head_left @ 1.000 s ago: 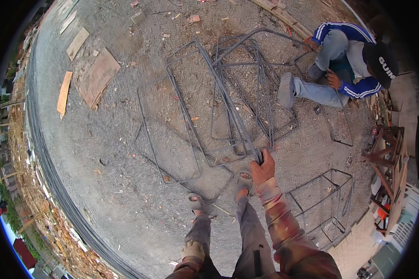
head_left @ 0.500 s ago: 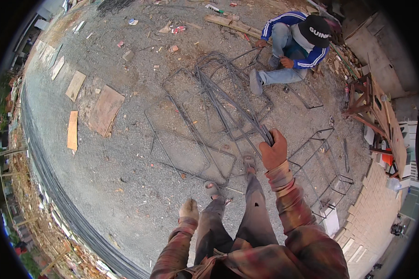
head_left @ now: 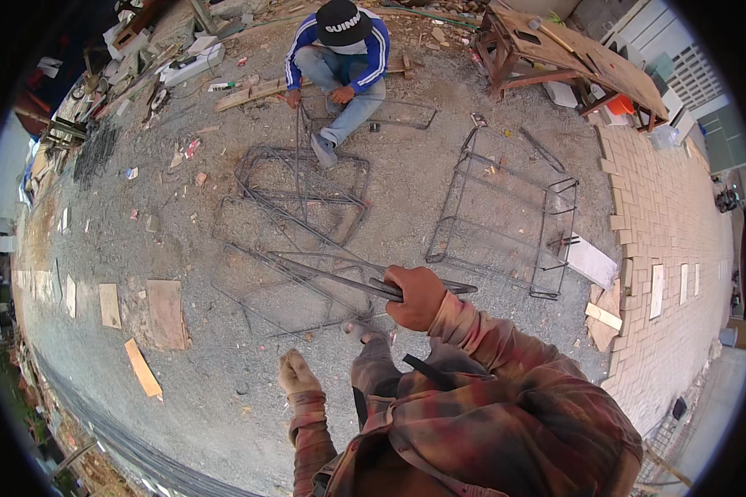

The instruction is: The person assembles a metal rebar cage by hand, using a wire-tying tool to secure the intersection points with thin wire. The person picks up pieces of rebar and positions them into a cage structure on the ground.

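Observation:
My right hand (head_left: 416, 298) is closed round a bundle of bent steel bars (head_left: 331, 279), dark and thin. The bars run from my fist toward the left, and their short ends stick out on the right. Beneath them, more bent rebar frames (head_left: 294, 199) lie overlapping on the gravel. My left hand (head_left: 297, 373) hangs low at my left side, its fingers curled in, with nothing seen in it. A co-worker (head_left: 340, 66) in a black cap and blue jacket sits on the ground beyond the frames, one hand at an upright bar.
A box-shaped rebar cage (head_left: 506, 219) lies to the right, beside a white block (head_left: 591, 262). Farther back stands a wooden workbench (head_left: 568, 54). Paving bricks (head_left: 659, 215) cover the right side. Boards (head_left: 167, 313) lie on the left; a wooden beam (head_left: 253, 93) lies near the co-worker.
My view has turned right, so the co-worker and frames appear farther left. The bars in my right hand now point left instead of up and away. My grip on them stays.

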Demonstrator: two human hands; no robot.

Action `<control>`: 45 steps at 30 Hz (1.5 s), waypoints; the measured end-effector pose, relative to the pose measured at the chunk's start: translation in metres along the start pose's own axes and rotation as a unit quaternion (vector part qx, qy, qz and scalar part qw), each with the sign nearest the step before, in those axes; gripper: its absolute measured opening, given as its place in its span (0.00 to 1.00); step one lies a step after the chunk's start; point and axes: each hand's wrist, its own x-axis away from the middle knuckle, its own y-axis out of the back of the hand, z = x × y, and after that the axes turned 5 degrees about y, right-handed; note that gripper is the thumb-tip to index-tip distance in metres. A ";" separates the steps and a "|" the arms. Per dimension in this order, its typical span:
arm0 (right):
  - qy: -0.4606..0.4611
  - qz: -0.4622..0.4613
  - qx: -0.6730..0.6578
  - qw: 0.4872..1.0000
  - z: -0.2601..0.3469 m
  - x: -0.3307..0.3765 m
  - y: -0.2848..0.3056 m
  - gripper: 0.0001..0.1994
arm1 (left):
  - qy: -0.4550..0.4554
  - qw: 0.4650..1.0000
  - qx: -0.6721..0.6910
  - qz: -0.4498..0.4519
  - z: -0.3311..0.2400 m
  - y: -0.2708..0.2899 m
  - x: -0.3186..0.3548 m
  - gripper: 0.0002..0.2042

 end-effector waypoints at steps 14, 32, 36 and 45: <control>0.141 -0.002 0.055 0.988 -0.082 0.164 0.204 0.10 | -0.332 0.754 -0.200 0.529 -0.287 -0.154 0.179 0.12; -0.069 -0.438 0.035 0.896 -0.195 0.409 0.164 0.32 | -0.532 0.692 -0.010 0.488 -0.420 -0.291 0.482 0.14; -0.078 -0.552 -0.116 0.822 -0.261 0.414 0.156 0.19 | -0.492 0.743 0.008 0.453 -0.435 -0.327 0.549 0.17; -0.104 -0.622 -0.061 0.774 -0.343 0.590 0.368 0.21 | -0.464 0.779 -0.184 0.380 -0.478 -0.352 0.528 0.21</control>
